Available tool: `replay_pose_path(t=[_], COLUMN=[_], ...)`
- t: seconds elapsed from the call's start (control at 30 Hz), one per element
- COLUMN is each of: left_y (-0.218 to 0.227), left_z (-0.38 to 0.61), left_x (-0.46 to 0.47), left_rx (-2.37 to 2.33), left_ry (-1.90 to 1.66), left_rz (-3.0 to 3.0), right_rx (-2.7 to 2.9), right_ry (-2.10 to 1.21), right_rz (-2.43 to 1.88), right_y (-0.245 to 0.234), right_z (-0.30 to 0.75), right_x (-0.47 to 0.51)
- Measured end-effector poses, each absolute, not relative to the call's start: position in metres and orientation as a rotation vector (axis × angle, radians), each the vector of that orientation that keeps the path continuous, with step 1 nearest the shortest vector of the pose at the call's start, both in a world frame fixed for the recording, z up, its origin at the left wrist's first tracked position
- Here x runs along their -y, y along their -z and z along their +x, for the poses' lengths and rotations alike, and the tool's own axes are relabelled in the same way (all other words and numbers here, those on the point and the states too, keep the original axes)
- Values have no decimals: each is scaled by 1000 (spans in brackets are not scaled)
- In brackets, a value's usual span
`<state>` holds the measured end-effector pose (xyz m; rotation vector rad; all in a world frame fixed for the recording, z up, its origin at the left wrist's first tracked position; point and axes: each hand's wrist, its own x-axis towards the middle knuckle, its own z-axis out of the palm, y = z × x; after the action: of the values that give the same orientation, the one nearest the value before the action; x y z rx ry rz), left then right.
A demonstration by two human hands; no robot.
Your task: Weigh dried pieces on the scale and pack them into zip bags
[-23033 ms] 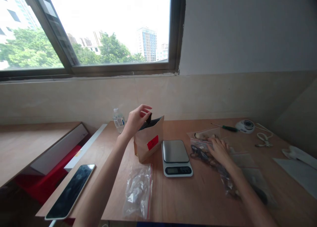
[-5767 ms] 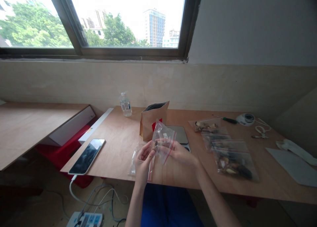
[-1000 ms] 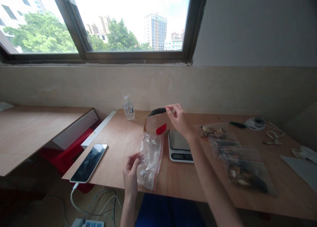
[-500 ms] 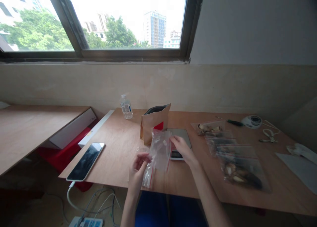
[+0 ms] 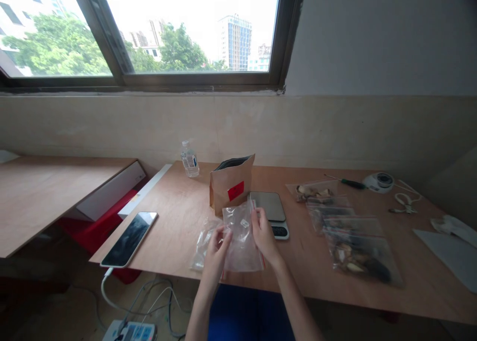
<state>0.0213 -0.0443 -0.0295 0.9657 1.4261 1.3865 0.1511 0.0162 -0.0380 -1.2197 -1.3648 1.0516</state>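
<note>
Daylight from a wide, dark-framed sliding window falls on a brown wooden table, where a thin, clear plastic zip bag is held flat above the near side. Taking that bag as the dial's centre, the left hand pinches its side at nine o'clock, while the right hand has thumb and fingers closed on the red-striped zip edge at one. An upright brown paper pouch gapes near twelve, beside a white digital scale with a steel plate at one; a crumpled clear plastic bag lies at nine. I'd expect the held one to be nearly weightless, limp and slippery, apt to cling to itself; its firmer zip edge looks the surest hold, finger and thumb on each lip.
</note>
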Motion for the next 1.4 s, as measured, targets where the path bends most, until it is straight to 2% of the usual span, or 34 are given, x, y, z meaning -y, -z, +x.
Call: replay_pose_path(t=[0.2,0.47,0.57,0.73,0.87,1.0,1.17,1.27,1.4], left_y=[37,40,43,41,36,51,85,85,46], left_z=[14,-22,-49,-69,-46,-19,-14,-16,12], left_x=[42,41,34,20,24,31,28,25,34], left_rx=[-1438,-1612,-1673,-2138,-2270,-2074,-2088,-2068,-1874], left_ry=[-1410,-1373,-1230,-969,-953,-774,-533,-601,-970], left_rz=[944,1133,1266,1529,1792,1920,1939,1882,1688], right_rx=[1353,1404,1478,1722,1840,1823,1809,1793,1711], right_ry=[-944,-1040,-809,-103,142,60,-162,-287,-196], right_rz=[-1250,-1187,-1332,-1552,-1819,-2051,-2062,-1948,-1901], right_y=[60,64,59,54,64,68,57,42,9], right_z=[144,181,239,361,431,459,469,462,418], right_x=[-9,0,1,-4,-10,-8,7,19,33])
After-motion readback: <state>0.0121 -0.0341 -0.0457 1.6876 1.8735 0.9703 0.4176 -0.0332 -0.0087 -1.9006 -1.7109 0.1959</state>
